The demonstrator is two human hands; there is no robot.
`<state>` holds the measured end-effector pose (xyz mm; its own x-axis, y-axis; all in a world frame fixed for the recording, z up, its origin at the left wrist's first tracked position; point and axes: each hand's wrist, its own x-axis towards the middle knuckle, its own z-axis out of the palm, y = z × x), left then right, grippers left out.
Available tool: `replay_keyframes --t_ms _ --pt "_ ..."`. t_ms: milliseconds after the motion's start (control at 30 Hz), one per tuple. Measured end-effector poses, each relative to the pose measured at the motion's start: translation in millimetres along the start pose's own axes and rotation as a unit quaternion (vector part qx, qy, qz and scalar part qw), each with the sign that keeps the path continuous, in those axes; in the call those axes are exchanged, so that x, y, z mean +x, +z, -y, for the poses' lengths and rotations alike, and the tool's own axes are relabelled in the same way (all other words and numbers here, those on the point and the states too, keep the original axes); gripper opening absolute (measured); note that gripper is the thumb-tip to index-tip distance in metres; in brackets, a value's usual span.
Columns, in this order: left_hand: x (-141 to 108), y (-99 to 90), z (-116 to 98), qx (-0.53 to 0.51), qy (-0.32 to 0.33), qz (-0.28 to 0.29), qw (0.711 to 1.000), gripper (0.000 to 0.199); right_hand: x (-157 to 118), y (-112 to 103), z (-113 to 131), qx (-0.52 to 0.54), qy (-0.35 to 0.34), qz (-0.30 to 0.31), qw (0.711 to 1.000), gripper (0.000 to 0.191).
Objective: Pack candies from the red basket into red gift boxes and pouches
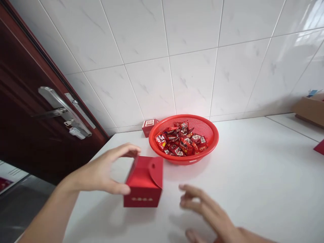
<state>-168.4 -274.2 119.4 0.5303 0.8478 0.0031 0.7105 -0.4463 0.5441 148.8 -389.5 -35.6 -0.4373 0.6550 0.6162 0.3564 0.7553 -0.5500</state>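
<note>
A small red gift box (142, 197) stands upright on the white table, with a curved, slotted flap raised on its right side and pale lettering on its front. My left hand (106, 168) grips its left side, thumb at the front corner and fingers behind. To the right of the box, my right hand (210, 211) hovers over the table with fingers bent and apart, holding nothing; it is slightly blurred. Behind the box sits a red plastic basket (186, 161) full of red-wrapped candies (186, 143).
Another red box (149, 127) stands against the tiled wall (192, 81), left of the basket. A cardboard box (310, 109) is at the far right, with a red item (320, 147) cut off at the edge. A dark door (30, 101) with a metal handle borders the table's left.
</note>
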Motion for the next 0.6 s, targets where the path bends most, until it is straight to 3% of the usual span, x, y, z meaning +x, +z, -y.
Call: replay_keyframes --t_ms 100,200,333,500,600 --pt "4 37.3 -42 0.082 0.104 0.042 0.99 0.081 29 -22 3 -0.047 0.028 -0.108 0.993 0.064" --pt "15 69.3 -62 0.078 0.158 0.024 0.984 0.084 51 -37 7 -0.082 0.115 -0.091 0.986 0.081" --pt "31 91.6 -57 0.057 0.194 -0.004 0.979 0.086 63 -55 4 -0.061 0.199 -0.009 0.978 0.053" --pt "40 99.2 -44 0.035 0.193 0.018 0.98 0.074 64 -87 -4 -0.043 0.208 0.052 0.976 0.033" --pt "40 102.1 -42 0.011 0.166 0.034 0.986 0.072 63 -99 -5 -0.071 0.229 0.121 0.963 0.024"
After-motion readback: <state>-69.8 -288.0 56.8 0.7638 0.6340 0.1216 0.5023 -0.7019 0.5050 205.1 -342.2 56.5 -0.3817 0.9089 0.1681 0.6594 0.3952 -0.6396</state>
